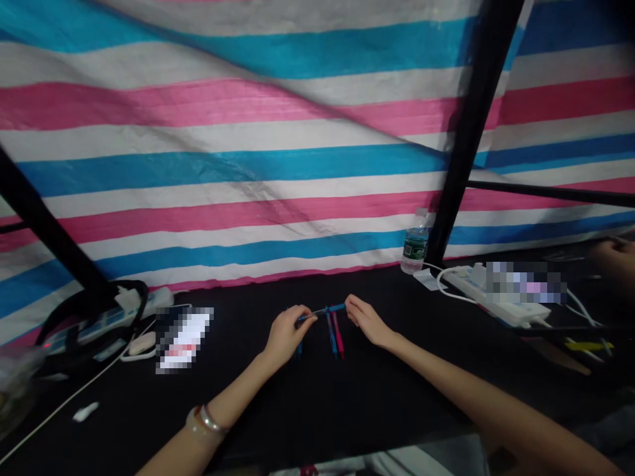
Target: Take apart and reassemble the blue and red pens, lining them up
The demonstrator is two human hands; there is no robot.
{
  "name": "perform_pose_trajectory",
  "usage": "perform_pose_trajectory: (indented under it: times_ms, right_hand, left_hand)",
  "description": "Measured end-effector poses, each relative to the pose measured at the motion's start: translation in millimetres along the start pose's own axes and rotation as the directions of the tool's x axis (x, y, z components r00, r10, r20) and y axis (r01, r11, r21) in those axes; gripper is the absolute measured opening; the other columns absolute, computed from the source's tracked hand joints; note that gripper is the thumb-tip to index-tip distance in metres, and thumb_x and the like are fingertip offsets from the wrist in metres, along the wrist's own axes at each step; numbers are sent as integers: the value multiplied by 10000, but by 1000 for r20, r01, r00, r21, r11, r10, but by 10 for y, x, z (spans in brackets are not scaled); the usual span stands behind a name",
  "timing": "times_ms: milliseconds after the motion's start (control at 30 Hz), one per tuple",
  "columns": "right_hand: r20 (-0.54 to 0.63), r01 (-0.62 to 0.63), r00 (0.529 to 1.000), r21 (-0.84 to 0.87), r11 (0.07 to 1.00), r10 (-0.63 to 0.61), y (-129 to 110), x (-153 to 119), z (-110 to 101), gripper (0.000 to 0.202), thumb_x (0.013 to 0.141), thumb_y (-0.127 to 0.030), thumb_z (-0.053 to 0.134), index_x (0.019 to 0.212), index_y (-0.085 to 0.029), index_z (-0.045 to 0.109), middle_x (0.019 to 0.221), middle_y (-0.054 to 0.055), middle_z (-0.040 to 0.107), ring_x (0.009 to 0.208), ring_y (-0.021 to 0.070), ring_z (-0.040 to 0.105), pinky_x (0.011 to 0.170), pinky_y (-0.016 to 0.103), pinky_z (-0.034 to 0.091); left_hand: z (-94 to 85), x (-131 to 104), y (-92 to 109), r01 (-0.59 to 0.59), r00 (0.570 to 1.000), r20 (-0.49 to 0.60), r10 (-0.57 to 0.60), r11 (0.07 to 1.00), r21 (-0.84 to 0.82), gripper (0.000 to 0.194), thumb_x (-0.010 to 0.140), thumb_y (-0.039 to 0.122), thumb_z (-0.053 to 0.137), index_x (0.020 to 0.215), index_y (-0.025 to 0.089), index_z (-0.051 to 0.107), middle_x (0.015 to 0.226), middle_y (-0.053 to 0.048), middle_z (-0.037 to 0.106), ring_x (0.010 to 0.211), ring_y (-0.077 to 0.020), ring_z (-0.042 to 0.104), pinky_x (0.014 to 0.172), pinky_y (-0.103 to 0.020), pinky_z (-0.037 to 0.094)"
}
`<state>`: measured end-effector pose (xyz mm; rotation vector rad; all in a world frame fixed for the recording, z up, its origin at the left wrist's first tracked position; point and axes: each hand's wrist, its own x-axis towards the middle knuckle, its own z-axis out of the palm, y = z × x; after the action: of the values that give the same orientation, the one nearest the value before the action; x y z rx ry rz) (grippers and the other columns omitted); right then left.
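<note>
My left hand (290, 330) is closed, thumb and fingers pinching a thin, pale rod (318, 311) that looks like a pen refill. The rod lines up with a blue pen barrel (336, 307), whose other end my right hand (366, 320) grips with closed fingers. Whether the rod sits inside the barrel is too small to tell. Just below, a blue pen (332, 336) and a red pen (338, 337) lie side by side on the black table (317, 403). Another blue pen (299, 350) shows partly beneath my left hand.
On the left are a power strip (84, 330), a blurred-out phone (183, 340), cables and a small white object (86, 412). A water bottle (415, 244) stands by the black post at back right, near a white power strip (496, 294). Another person's hand (615, 258) is at far right.
</note>
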<state>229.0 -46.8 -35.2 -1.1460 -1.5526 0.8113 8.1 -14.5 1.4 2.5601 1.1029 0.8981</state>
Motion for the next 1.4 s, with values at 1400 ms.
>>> perform_pose_trajectory:
  times_ms: [1400]
  right_hand:
    - [-30, -61, 997, 123, 991, 65, -28, -46, 55, 165, 800, -339, 354, 714, -208, 405, 552, -50, 305, 489, 108, 288, 458, 221, 228]
  left_hand:
    - [33, 34, 1, -200, 976, -41, 215, 952, 230, 173, 872, 300, 477, 791, 185, 580, 784, -21, 649, 737, -155, 548, 744, -331, 309]
